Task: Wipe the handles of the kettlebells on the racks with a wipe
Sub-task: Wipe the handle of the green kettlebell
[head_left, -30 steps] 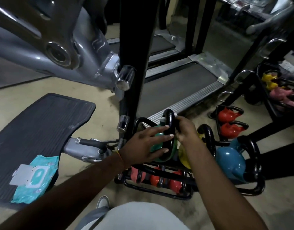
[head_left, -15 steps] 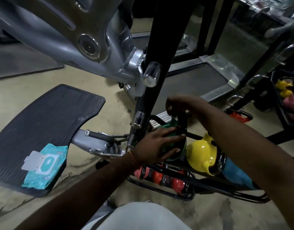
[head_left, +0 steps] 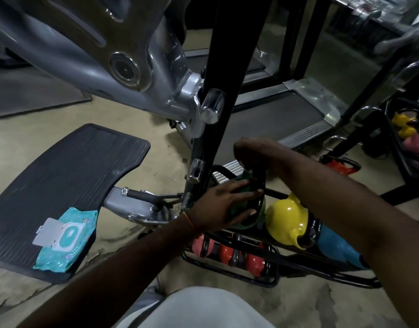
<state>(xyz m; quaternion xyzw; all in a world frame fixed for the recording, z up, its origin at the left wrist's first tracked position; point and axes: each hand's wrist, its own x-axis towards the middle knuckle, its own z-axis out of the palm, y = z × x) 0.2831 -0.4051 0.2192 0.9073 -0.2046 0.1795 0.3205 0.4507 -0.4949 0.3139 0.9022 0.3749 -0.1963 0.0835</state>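
Wiping of one kettlebell handle in progress, centre of the frame. The right hand [head_left: 250, 152] is curled over the top of the black handle [head_left: 259, 183] of the green kettlebell [head_left: 238, 215], which sits at the left end of the upper tier of the rack [head_left: 263, 281]. The wipe itself cannot be made out and is presumably under that palm. The left hand [head_left: 224, 207] lies with straight fingers spread against the green body, apparently steadying it. To finish this handle, the rubbing hand would likely have to travel down both sides of the loop while the bell is kept from rocking; the black upright post [head_left: 227, 67] just left of the bell leaves little room there. To the right on the same tier are a yellow kettlebell [head_left: 286, 216] and a blue kettlebell [head_left: 334, 245], probably next in turn; small red kettlebells [head_left: 253, 261] occupy the lower tier. A teal wipe pack [head_left: 66, 237], flap open, lies at lower left on a ribbed black footplate [head_left: 61, 181]. The room is a dim gym with a bare beige floor [head_left: 132, 114], a treadmill [head_left: 274, 117] at upper centre, and further kettlebells [head_left: 404, 131] at the right edge.
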